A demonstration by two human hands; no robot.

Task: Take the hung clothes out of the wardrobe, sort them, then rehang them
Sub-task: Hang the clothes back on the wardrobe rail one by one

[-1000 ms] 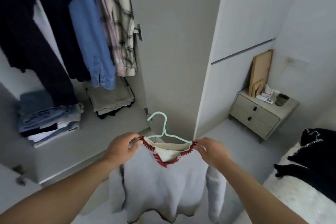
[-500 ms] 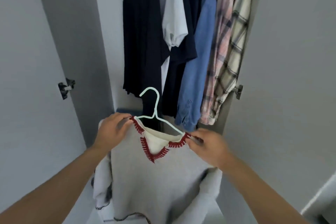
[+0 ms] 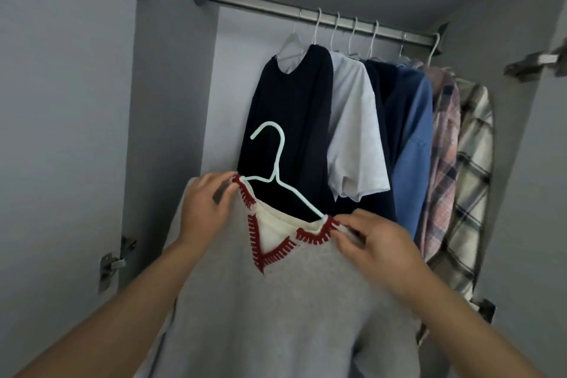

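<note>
Wardrobe: grey panels (image 3: pixel 61 132) are framing the scene, with the doors standing open and metal hinges (image 3: pixel 112 264) showing on the left door.
Rail (image 3: pixel 306 11): running across the far top, left to right, carrying white hangers.
Hung clothes, left to right: a dark navy top (image 3: pixel 294 120), a white short-sleeved shirt (image 3: pixel 356 132), another navy garment (image 3: pixel 386 101), a blue shirt (image 3: pixel 414 144), a pink plaid shirt (image 3: pixel 441 144) and a cream checked shirt (image 3: pixel 472 169) are hanging on the right half of the rail.
Left hand (image 3: pixel 205 209): pinching the left shoulder of the grey sweater (image 3: pixel 276 301), fingers curled on the red-stitched collar.
Pale green hanger (image 3: pixel 277 163): sitting inside the sweater's neck, hook pointing up and left, below the rail.
Grey sweater: hanging near, between both hands, in front of the navy top.
Right hand (image 3: pixel 377 245): pinching the right shoulder beside the collar.
</note>
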